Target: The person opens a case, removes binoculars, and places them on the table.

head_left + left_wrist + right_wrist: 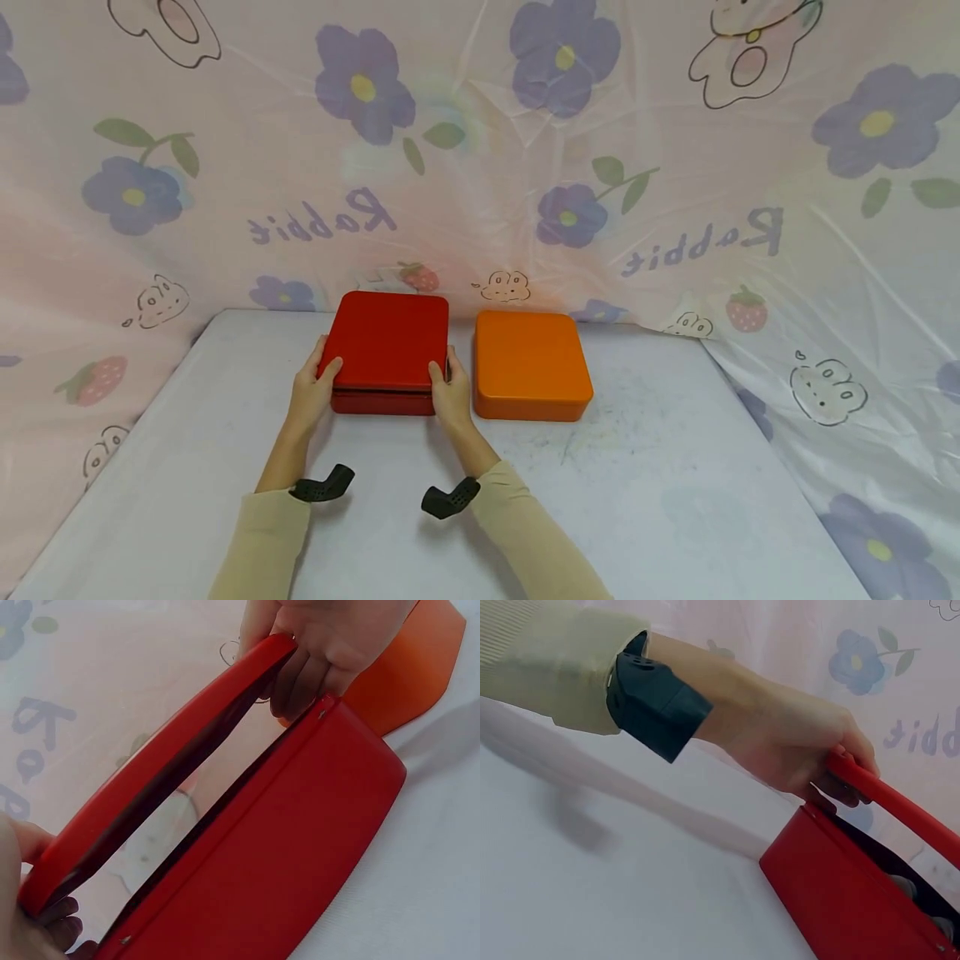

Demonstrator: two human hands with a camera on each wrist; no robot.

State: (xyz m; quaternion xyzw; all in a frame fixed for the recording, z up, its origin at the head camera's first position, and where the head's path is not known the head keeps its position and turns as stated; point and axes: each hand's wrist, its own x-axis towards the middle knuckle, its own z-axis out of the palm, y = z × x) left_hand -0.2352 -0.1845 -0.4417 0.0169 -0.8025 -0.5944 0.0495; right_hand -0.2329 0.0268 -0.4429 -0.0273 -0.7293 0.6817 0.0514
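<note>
A red lid (393,340) is lifted a little above its red box (382,404), with a gap between them that shows clearly in the left wrist view. My left hand (311,396) grips the lid's left edge, thumb on top and fingers curled beneath. On the opposite edge, my right hand (452,396) pinches the lid the same way, its lower fingers right at the box's rim. Inside the box, rounded grey things (904,885) show partly in the right wrist view; the rest of the inside is hidden.
A closed orange box (532,358) stands just right of the red one, close to my right hand. Both boxes are near the back of the white table (652,483). Behind it hangs a printed curtain (480,167) with flowers and rabbits.
</note>
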